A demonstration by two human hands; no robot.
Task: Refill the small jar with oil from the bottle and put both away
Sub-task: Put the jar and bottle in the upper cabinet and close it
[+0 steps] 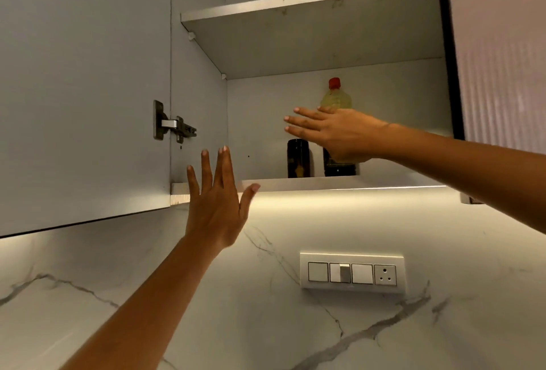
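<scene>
Wall cabinet (198,74) is standing open; the view is looking up into it from below.

Oil bottle (336,97), red cap, yellow contents, is standing upright on the lower shelf (295,184), about midway along its front edge. Small dark jar (298,158) is standing upright just beside it on the left; whether the two are touching cannot be told.

Right hand (334,133) is reaching in from the right and covering the middle of the bottle. Its fingers (301,121) are lying straight and slightly apart, pointing left, above the jar. They are not curling round anything. Contact between palm and bottle cannot be told.

Left hand (217,207) is rising in front of the shelf's left front corner, back of the hand toward the camera. Its fingers (224,165) are pointing up and spreading apart, holding nothing.

Upper shelf (295,0) is showing only its underside and front edge. Left door (82,89) is hanging open on its hinge (174,126); a ribbed door (502,44) is showing at the right edge. A switch plate (351,270) is sitting on the marble wall (266,325) below the lit shelf underside.
</scene>
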